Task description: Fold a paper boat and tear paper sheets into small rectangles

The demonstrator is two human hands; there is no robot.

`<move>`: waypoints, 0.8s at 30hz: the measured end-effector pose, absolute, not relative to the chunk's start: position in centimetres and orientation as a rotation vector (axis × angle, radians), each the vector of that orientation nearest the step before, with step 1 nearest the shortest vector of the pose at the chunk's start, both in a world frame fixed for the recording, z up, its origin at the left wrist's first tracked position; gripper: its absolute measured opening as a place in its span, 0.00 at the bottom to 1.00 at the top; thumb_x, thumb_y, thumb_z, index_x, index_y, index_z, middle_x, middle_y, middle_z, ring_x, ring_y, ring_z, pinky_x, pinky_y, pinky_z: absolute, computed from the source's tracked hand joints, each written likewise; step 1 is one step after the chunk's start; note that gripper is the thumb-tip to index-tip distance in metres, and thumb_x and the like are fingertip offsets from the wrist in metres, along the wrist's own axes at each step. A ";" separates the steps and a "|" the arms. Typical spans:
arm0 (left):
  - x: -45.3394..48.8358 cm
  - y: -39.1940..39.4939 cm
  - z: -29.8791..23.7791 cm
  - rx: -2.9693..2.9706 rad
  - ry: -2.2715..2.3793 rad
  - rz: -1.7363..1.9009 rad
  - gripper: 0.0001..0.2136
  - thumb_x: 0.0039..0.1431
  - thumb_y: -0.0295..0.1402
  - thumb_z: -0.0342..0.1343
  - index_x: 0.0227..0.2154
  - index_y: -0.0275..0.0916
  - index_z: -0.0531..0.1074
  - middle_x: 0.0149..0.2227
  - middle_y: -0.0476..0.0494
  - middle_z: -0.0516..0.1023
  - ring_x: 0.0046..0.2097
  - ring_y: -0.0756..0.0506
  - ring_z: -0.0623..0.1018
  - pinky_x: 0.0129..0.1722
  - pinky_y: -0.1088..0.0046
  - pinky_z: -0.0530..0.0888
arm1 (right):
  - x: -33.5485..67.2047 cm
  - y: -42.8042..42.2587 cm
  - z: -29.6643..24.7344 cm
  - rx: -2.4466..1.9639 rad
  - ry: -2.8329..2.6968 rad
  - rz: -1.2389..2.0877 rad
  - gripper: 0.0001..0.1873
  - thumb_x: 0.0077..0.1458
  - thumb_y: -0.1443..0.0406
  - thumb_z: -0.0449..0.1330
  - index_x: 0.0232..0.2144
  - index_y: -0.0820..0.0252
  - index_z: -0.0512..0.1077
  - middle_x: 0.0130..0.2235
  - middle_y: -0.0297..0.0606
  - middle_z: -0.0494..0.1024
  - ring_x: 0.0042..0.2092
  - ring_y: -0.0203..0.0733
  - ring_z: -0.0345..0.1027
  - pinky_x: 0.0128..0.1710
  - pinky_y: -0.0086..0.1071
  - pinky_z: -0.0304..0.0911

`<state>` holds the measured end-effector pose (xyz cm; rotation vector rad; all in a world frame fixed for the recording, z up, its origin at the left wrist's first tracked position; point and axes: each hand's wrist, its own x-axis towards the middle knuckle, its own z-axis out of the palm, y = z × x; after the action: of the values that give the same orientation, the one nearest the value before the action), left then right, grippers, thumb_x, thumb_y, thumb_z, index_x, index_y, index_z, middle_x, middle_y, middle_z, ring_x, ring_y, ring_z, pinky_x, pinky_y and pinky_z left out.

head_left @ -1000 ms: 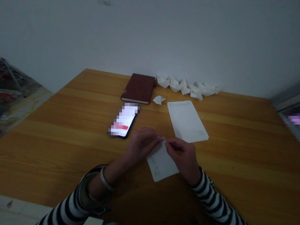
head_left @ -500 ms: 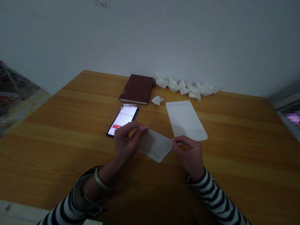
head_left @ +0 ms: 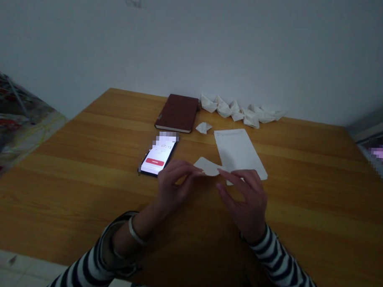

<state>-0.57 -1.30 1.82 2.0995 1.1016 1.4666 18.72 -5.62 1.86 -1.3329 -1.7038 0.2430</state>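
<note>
Above a wooden table [head_left: 84, 165], both hands hold a small white paper sheet [head_left: 207, 166], lifted and nearly edge-on to the camera. My left hand [head_left: 174, 184] pinches its near left edge between thumb and fingers. My right hand [head_left: 244, 199] pinches the right edge with thumb and forefinger, its other fingers spread. Just behind the held sheet, a stack of white paper [head_left: 239, 153] lies flat. A lit phone [head_left: 158, 159] lies left of the hands.
A dark red notebook [head_left: 177, 113] lies at the back. A small folded paper piece [head_left: 203, 127] sits beside it, and several folded paper shapes [head_left: 239, 111] line the wall. Cluttered coloured material [head_left: 13, 120] is off the table's left.
The sheet went from hanging down between my hands to turned flat, lifted and moved away toward the paper stack. My right hand's fingers have spread.
</note>
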 end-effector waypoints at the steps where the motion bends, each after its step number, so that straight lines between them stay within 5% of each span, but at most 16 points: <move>1: -0.2 -1.5 1.8 2.099 1.055 1.429 0.04 0.58 0.28 0.59 0.29 0.39 0.78 0.28 0.45 0.81 0.31 0.47 0.79 0.33 0.70 0.74 | 18.5 -5.7 2.0 -1.302 -1.762 0.168 0.13 0.54 0.64 0.64 0.43 0.48 0.77 0.41 0.37 0.79 0.43 0.46 0.72 0.46 0.44 0.65; 4: 0.3 -1.8 1.6 2.044 0.990 1.404 0.05 0.59 0.27 0.58 0.30 0.38 0.78 0.28 0.44 0.81 0.31 0.47 0.79 0.33 0.71 0.74 | 18.4 -5.5 1.7 -1.266 -1.828 0.094 0.09 0.54 0.66 0.64 0.38 0.45 0.78 0.46 0.33 0.80 0.48 0.47 0.70 0.55 0.51 0.57; 13: 0.6 -2.5 1.2 1.904 0.939 1.481 0.04 0.58 0.24 0.59 0.31 0.38 0.77 0.30 0.45 0.80 0.31 0.49 0.78 0.32 0.73 0.74 | 18.1 -5.2 1.7 -1.301 -1.749 0.217 0.06 0.52 0.69 0.63 0.30 0.51 0.75 0.33 0.27 0.82 0.39 0.42 0.75 0.61 0.51 0.48; 24: -2.9 0.2 2.5 1.367 1.379 1.856 0.04 0.54 0.31 0.63 0.26 0.39 0.77 0.24 0.51 0.77 0.26 0.52 0.74 0.26 0.77 0.70 | 22.6 -3.3 -0.3 -1.495 -1.615 0.199 0.02 0.50 0.67 0.63 0.26 0.54 0.75 0.31 0.32 0.81 0.36 0.43 0.74 0.58 0.51 0.52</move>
<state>-2.94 0.18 2.47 1.3666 1.3793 1.8558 22.60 -3.32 -0.29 -1.4953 -1.6146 0.1988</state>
